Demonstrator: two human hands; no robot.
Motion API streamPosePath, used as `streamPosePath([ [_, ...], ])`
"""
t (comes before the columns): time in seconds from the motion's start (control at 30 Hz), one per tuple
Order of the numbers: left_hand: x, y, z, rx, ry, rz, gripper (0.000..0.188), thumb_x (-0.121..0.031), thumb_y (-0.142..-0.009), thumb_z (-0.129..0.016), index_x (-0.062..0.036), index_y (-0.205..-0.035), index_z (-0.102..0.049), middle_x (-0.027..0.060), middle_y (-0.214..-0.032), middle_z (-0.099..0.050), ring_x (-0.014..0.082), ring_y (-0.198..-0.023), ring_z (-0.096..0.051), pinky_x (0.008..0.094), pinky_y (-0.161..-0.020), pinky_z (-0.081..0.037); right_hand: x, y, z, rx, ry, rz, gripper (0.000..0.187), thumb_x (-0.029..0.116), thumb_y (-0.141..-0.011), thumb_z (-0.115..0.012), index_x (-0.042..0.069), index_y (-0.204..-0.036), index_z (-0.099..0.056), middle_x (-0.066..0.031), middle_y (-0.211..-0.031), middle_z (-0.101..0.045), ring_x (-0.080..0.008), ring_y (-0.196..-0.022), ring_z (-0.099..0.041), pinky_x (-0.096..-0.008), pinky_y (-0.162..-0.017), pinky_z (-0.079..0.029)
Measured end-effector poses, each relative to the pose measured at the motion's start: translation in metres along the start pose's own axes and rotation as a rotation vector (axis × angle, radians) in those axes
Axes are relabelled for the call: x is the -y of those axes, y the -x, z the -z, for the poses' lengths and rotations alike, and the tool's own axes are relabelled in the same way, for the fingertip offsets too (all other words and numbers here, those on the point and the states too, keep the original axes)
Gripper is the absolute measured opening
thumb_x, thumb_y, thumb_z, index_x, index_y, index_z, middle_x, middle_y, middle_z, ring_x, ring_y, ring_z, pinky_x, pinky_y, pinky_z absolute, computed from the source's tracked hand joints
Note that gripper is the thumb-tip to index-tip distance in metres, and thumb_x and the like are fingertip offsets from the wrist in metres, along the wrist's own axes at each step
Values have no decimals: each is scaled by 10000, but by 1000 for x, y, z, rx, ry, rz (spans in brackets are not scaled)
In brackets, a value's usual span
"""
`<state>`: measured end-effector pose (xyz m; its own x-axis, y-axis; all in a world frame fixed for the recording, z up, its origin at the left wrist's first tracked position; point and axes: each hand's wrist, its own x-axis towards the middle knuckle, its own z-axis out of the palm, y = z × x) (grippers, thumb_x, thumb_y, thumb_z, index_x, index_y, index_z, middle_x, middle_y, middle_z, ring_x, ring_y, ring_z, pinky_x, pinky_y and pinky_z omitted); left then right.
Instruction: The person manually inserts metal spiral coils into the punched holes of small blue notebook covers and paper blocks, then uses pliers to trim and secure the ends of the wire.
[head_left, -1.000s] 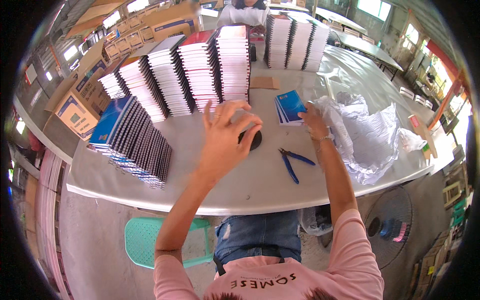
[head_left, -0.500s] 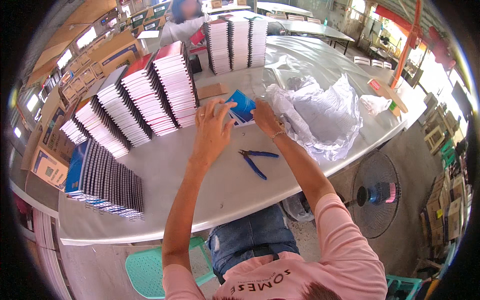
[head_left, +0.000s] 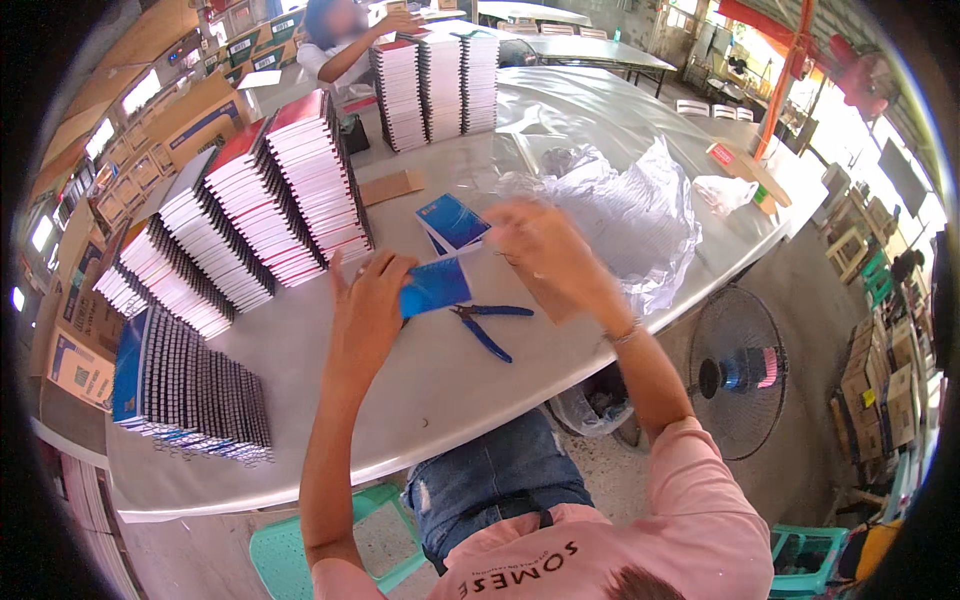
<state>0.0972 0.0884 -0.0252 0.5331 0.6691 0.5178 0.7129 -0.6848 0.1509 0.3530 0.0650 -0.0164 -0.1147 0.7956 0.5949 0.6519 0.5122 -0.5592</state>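
Observation:
My left hand (head_left: 368,295) is closed on the near end of a small blue notebook (head_left: 436,288), held just above the table. My right hand (head_left: 545,245) is beyond it to the right, smeared by motion, so its fingers cannot be read. Just past both hands lie more blue notebooks (head_left: 452,222), loosely overlapping. Blue-handled cutting pliers (head_left: 488,328) rest spread on the table, close to the held notebook. Partly under my right hand and forearm is a brown strip (head_left: 545,292), perhaps cardboard.
Tall stacks of spiral-bound notebooks (head_left: 318,180) line the left, with a blue-covered stack (head_left: 195,385) nearer. Crumpled white sheeting (head_left: 630,225) lies right. Another person's hand (head_left: 398,22) is beside the far stacks (head_left: 435,90). A fan (head_left: 740,372) stands right of the table (head_left: 300,460).
My left hand has come nearer with a blue notebook in it, away from the others. My right hand has lifted and blurred. The other person's arm has risen to the far stacks.

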Motion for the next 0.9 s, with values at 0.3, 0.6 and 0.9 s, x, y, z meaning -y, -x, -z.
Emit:
streamPosePath([
  [0.3, 1, 76, -7, 90, -132, 149, 278, 42, -867, -505, -83, -1106, -569, 45, -1046, -561, 236, -1053, -572, 536, -1136, -223, -194, 82, 69, 378, 611, -572, 386, 351, -802, -616, 5, -956, -690, -220, -914, -680, -339, -866, -663, -419, -776, -496],
  [0.6, -8, 100, -35, 2, -45, 234, 272, -28, -839, -586, -93, -1100, -546, 46, -1080, -544, 249, -1132, -502, 665, -1127, -86, -175, 81, 83, 169, 324, -705, 363, 314, -776, -694, -5, -948, -699, -221, -888, -693, -330, -842, -682, -404, -751, -512],
  [0.9, -12, 102, -56, -121, -39, 320, 498, -440, -769, -753, -89, -1072, -571, 84, -1148, -531, 302, -1183, -462, 689, -1100, -79, -114, 50, 92, -460, 192, -475, 219, 178, -859, -723, -14, -955, -682, -94, -792, -683, -145, -717, -622, -303, -677, -492],
])
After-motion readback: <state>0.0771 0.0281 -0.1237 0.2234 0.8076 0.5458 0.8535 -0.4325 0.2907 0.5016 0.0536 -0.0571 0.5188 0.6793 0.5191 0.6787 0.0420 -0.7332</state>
